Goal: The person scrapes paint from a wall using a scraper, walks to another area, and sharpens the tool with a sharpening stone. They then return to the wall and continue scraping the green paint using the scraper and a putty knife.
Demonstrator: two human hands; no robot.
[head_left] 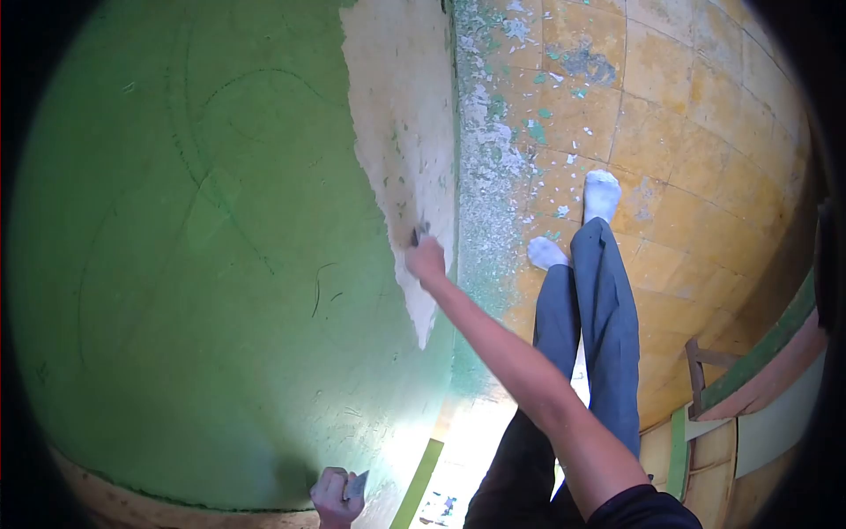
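Note:
My right hand (426, 259) reaches across my legs to the green wall (220, 220), its fingers closed on a small scraper (420, 233) that is partly hidden and a little blurred. The scraper is against a long pale patch (401, 115) where the green paint is gone, which narrows to a point below the hand. At the bottom of the view, my left hand (335, 499) is a fist around a putty knife (357, 485). Its flat grey blade sticks out past the fingers; the wall is close beside it.
Paint flakes (537, 131) lie scattered on the yellow-orange tiled floor (670, 132) along the wall's base. My feet in white socks (602, 189) stand among them. Curved green and pink furniture or wall edging (767, 361) is at the right. Strong light falls on the floor at the bottom.

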